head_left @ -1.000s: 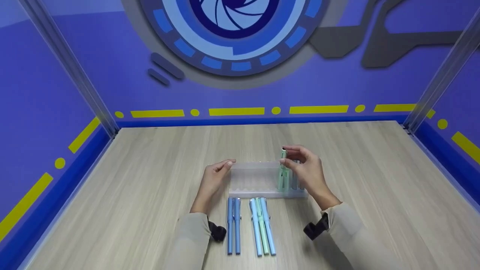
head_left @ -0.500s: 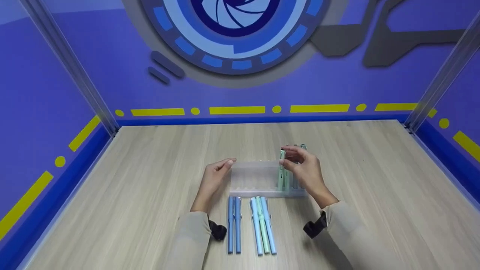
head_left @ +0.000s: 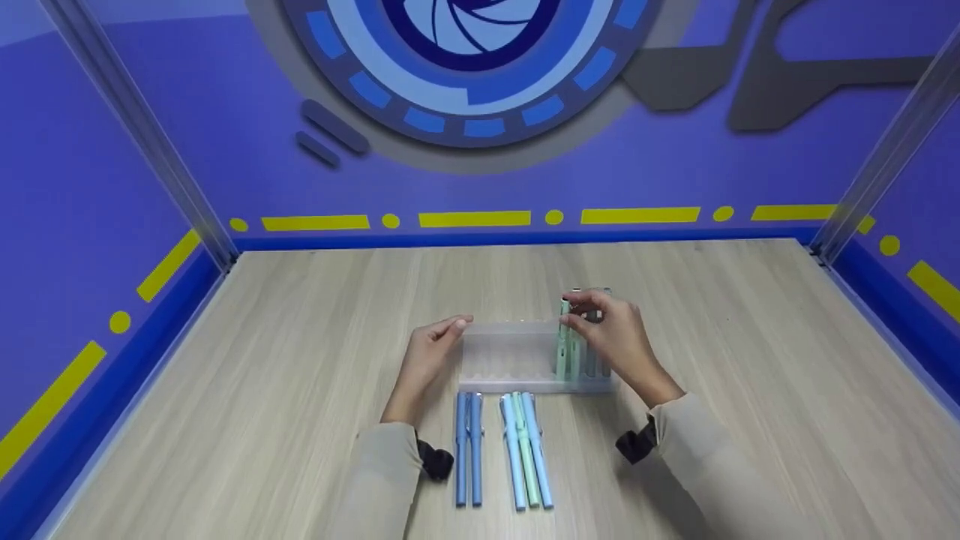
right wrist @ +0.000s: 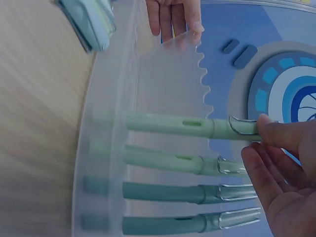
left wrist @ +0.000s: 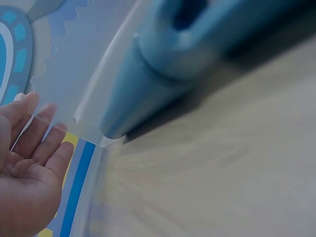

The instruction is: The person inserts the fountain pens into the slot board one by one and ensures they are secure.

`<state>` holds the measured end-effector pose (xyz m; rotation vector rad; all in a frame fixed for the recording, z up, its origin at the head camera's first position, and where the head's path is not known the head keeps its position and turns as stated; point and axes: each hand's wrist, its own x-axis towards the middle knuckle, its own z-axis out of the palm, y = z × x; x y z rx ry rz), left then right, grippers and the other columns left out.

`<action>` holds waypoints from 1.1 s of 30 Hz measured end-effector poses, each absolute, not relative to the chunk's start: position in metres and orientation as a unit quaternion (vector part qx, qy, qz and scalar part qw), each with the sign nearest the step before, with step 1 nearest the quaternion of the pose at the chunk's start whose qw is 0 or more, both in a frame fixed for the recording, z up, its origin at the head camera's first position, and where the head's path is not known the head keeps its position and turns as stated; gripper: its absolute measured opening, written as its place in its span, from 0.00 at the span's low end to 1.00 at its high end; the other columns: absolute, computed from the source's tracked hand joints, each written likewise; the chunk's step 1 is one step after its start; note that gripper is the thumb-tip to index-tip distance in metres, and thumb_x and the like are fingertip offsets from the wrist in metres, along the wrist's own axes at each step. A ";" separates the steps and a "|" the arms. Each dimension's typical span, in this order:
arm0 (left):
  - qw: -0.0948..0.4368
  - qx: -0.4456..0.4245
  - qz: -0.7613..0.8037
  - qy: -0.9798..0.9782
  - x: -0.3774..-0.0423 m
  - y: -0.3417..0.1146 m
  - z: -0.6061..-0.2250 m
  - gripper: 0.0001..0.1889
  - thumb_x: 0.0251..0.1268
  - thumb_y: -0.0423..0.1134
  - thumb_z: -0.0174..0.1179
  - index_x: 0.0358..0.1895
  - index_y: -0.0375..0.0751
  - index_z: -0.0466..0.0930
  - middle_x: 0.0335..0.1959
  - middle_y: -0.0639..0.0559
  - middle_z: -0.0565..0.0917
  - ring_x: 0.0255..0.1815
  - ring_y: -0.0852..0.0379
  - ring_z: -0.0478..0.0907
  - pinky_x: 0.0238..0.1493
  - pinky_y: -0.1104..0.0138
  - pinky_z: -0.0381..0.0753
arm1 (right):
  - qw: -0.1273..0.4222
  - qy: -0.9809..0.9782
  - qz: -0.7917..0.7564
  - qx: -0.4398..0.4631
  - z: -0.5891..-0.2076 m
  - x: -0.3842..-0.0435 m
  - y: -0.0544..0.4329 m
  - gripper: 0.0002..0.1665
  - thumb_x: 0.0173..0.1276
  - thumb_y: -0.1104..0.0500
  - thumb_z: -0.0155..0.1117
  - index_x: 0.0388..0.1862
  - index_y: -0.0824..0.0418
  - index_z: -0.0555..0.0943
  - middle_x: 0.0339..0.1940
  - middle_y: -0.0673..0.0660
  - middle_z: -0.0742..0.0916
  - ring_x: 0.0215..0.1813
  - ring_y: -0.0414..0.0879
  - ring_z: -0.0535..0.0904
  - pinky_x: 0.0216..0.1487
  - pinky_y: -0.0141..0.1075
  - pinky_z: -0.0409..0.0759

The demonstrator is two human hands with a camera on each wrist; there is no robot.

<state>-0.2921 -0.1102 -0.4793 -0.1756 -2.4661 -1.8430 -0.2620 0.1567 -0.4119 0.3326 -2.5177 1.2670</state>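
A clear frosted pen rack [head_left: 510, 356] with a scalloped top edge stands mid-table. My left hand [head_left: 433, 349] pinches its upper left corner between thumb and fingers; the left wrist view shows those fingers behind the see-through panel. With thumb and fingertips, my right hand [head_left: 611, 330] pinches a light green pen [right wrist: 173, 126] at its cap end, by the metal clip. That pen stands upright, its lower end in the rack's base. Beside it in the rack are another light green pen [right wrist: 165, 160] and two darker teal-green pens [right wrist: 163, 191], partly hidden by my right hand in the head view.
In front of the rack lie two dark blue pens [head_left: 469, 450] side by side. To their right is a group of two light blue pens [head_left: 514, 454] with a light green pen [head_left: 529, 457] between them. Purple-blue walls [head_left: 480, 191] border the wooden table [head_left: 315, 337].
The light green pen in my right hand has shifted slightly left and stands straighter in the rack. My right wrist has turned a little outward. The left hand keeps its place on the rack.
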 end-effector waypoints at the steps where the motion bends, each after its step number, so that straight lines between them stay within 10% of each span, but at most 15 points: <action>1: 0.031 -0.058 -0.599 -0.798 -0.292 -0.110 -0.479 0.18 0.71 0.48 0.54 0.54 0.41 0.82 0.58 0.47 0.82 0.65 0.50 0.74 0.67 0.57 0.72 | 0.162 -0.879 0.430 0.127 -0.412 -0.263 0.157 0.17 0.59 0.66 0.70 0.49 0.62 0.83 0.45 0.57 0.87 0.46 0.48 0.84 0.50 0.41 0.84; 33: 0.019 -0.051 -0.602 -0.797 -0.267 -0.105 -0.442 0.17 0.73 0.40 0.52 0.55 0.33 0.80 0.59 0.40 0.80 0.65 0.44 0.73 0.68 0.55 0.71 | 0.228 -0.913 0.267 0.206 -0.412 -0.280 0.163 0.15 0.61 0.60 0.70 0.47 0.61 0.85 0.48 0.56 0.87 0.55 0.51 0.77 0.57 0.44 0.80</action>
